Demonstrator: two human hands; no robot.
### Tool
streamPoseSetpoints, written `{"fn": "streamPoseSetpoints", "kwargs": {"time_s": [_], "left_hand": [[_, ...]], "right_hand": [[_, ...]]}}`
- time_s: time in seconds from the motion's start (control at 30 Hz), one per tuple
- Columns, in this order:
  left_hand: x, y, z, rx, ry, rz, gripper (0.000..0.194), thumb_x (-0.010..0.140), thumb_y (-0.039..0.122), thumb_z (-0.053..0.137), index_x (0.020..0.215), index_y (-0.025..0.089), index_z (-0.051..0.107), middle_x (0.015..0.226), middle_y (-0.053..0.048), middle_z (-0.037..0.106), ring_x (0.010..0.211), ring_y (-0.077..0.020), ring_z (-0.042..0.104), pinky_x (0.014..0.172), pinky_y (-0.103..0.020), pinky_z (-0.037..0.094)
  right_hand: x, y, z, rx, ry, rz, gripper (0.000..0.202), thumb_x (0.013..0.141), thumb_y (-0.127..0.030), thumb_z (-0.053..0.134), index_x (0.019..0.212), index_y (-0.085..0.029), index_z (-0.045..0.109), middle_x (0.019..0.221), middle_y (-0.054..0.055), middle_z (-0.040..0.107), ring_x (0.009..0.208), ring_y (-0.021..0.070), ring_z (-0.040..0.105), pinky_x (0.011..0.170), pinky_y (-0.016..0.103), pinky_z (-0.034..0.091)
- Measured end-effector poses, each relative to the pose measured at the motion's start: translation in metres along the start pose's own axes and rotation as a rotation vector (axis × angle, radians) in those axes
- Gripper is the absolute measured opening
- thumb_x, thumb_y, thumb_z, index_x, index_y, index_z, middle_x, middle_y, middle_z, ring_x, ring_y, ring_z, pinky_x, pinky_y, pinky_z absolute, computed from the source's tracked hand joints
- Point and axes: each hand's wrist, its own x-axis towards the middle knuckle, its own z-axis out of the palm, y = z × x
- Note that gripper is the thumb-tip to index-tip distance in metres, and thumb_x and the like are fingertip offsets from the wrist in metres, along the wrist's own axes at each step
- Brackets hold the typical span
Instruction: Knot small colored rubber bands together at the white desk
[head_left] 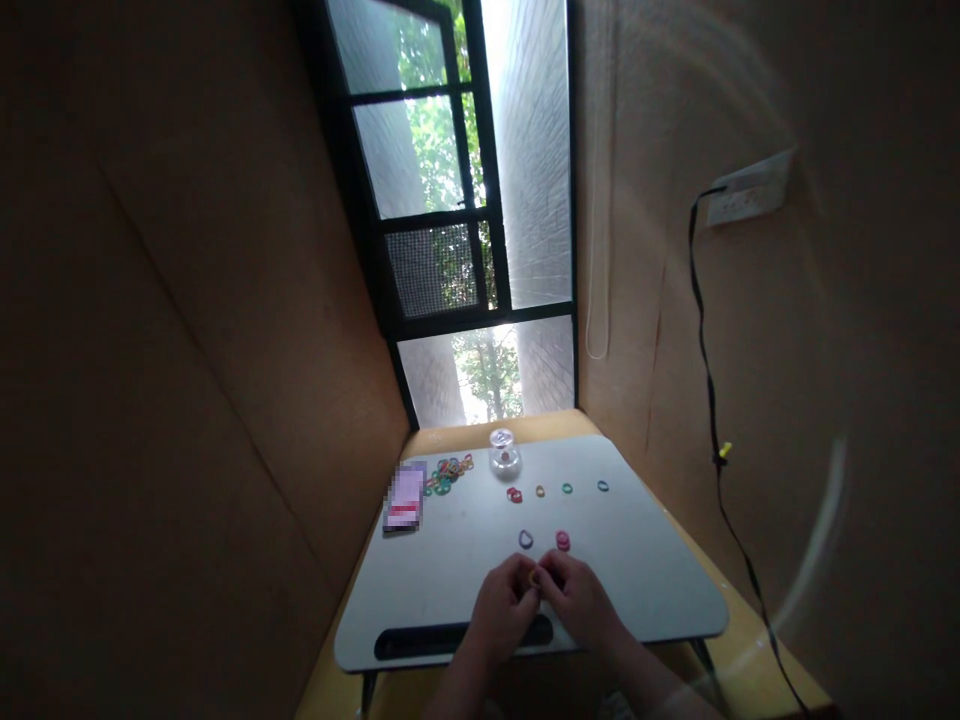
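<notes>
Over the front of the white lap table [450, 570], my left hand [502, 608] and my right hand [579, 598] meet fingertip to fingertip. Both pinch a small yellowish hair tie [534, 577], mostly covered by the fingers. Just beyond the hands lie a purple hair tie [526, 546] and some pink ones [562, 541]. Farther back, a loose row holds red hair ties [514, 495], a yellow one [540, 492], a green one [568, 489] and a bluish one [603, 486]. A mixed-colour pile of hair ties [448, 473] sits at the back left.
A clear jar [505, 460] stands at the table's back edge. Left of the pile lies a phone [406, 497]. The front edge has a dark slot [420, 640]. Walls rise close on both sides, and a black cable [703, 330] hangs from the right-hand socket [750, 190].
</notes>
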Motion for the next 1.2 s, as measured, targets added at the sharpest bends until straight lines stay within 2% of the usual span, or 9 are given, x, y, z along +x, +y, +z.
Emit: {"fn": "streamPoseSetpoints", "kwargs": {"time_s": [0.13, 0.37, 0.63, 0.93, 1.2], "left_hand": [[-0.0006, -0.0021, -0.0001, -0.021, -0.009, 0.005, 0.016, 0.073, 0.011, 0.055, 0.086, 0.017, 0.06, 0.069, 0.003, 0.055, 0.063, -0.0108, 0.046, 0.06, -0.022, 0.035], [-0.0022, 0.0003, -0.0025, -0.063, -0.02, 0.019, 0.017, 0.072, 0.012, 0.055, 0.087, 0.017, 0.062, 0.069, 0.002, 0.057, 0.063, -0.0111, 0.047, 0.06, -0.022, 0.037], [-0.0037, 0.0013, -0.001, -0.035, -0.002, 0.029, 0.021, 0.07, 0.01, 0.055, 0.088, 0.017, 0.062, 0.07, 0.002, 0.058, 0.062, -0.0106, 0.047, 0.059, -0.021, 0.037], [-0.0021, 0.0, 0.0019, -0.005, 0.032, -0.007, 0.008, 0.081, 0.021, 0.055, 0.085, 0.018, 0.061, 0.068, 0.002, 0.057, 0.062, -0.0115, 0.046, 0.059, -0.023, 0.035], [-0.0031, 0.0036, 0.0022, 0.037, 0.023, -0.038, 0.014, 0.085, 0.026, 0.054, 0.093, 0.019, 0.062, 0.064, 0.003, 0.056, 0.058, -0.0114, 0.046, 0.058, -0.023, 0.036]], "right_hand": [[-0.0011, -0.0006, 0.0, -0.023, -0.001, 0.004, 0.027, 0.09, -0.039, 0.05, 0.074, -0.02, 0.06, 0.067, 0.0, 0.065, 0.063, 0.0153, 0.059, 0.06, 0.024, 0.038], [-0.0038, -0.0043, -0.0021, -0.029, 0.012, -0.022, 0.025, 0.09, -0.036, 0.049, 0.073, -0.02, 0.059, 0.067, 0.0, 0.064, 0.063, 0.0152, 0.058, 0.06, 0.025, 0.037], [-0.0056, -0.0002, -0.0005, -0.016, -0.004, -0.011, 0.032, 0.091, -0.042, 0.049, 0.072, -0.019, 0.061, 0.066, 0.0, 0.065, 0.063, 0.0155, 0.058, 0.06, 0.025, 0.037], [-0.005, -0.0038, -0.0036, 0.004, -0.02, 0.024, 0.032, 0.09, -0.042, 0.052, 0.072, -0.019, 0.065, 0.067, 0.002, 0.067, 0.065, 0.0166, 0.06, 0.061, 0.025, 0.038], [-0.006, -0.0043, -0.0012, -0.037, 0.027, 0.023, 0.03, 0.088, -0.039, 0.051, 0.065, -0.02, 0.055, 0.062, 0.001, 0.062, 0.059, 0.0152, 0.055, 0.056, 0.025, 0.034]]}}
